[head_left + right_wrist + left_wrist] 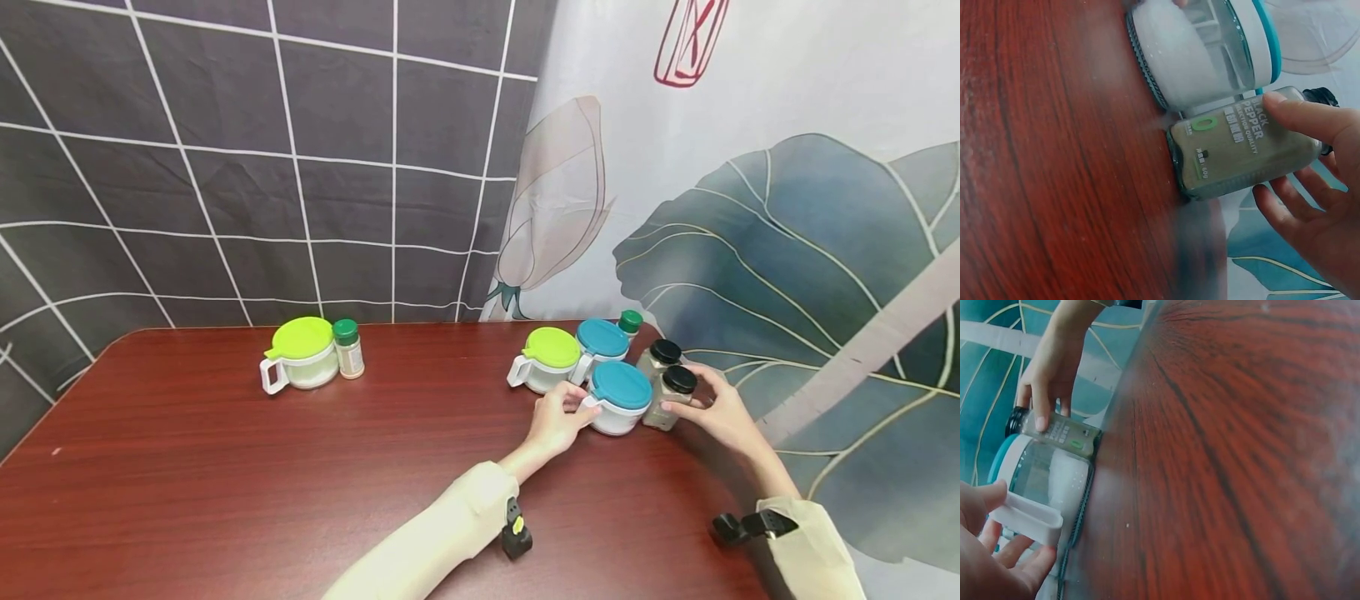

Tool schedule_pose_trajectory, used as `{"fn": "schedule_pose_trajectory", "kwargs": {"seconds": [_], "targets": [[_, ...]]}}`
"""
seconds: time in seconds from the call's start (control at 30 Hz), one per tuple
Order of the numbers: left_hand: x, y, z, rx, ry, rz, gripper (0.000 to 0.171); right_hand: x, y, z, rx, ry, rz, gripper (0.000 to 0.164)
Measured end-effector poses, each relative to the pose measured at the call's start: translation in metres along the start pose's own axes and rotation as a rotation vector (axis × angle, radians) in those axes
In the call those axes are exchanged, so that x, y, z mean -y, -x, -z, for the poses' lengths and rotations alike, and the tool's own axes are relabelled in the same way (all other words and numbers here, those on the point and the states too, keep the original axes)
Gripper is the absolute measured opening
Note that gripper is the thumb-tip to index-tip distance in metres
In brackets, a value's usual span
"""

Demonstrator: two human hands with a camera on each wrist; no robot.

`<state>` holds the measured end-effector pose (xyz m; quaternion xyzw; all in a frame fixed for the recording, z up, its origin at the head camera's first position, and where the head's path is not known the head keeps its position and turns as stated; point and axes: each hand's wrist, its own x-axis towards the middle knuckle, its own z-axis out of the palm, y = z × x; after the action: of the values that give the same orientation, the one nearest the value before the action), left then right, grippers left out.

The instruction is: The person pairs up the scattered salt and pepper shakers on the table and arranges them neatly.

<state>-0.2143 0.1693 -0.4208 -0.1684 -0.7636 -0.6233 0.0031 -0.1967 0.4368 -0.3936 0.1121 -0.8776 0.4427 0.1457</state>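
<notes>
My left hand holds the white handle of a clear seasoning jar with a blue lid, its thumb on one side and fingers on the other. White grains fill part of this jar, which stands upright on the table. Beside it, my right hand grips a square black pepper bottle with a black cap, the thumb on the front face and fingers behind. The bottle stands close against the jar's side. Another black-capped bottle is just behind, partly hidden.
A second blue-lidded jar, a green-lidded jar and a green-capped shaker cluster behind. Farther left stand another green-lidded jar and a green-capped shaker. Wall cloths hang along the back and right edges of the wooden table.
</notes>
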Motion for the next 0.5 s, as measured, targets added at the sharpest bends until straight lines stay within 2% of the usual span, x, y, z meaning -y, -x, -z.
{"fn": "schedule_pose_trajectory", "kwargs": {"seconds": [0.1, 0.27, 0.5], "targets": [[-0.001, 0.000, 0.001, -0.027, -0.013, -0.012, 0.023, 0.000, 0.000, -0.001, -0.005, 0.024, 0.003, 0.062], [-0.001, 0.001, 0.002, -0.051, -0.045, 0.009, 0.020, 0.003, 0.001, -0.002, -0.047, 0.147, -0.026, 0.062], [-0.003, 0.001, 0.001, -0.076, -0.085, 0.037, 0.018, 0.012, 0.002, -0.003, -0.089, 0.237, -0.083, 0.063]]}}
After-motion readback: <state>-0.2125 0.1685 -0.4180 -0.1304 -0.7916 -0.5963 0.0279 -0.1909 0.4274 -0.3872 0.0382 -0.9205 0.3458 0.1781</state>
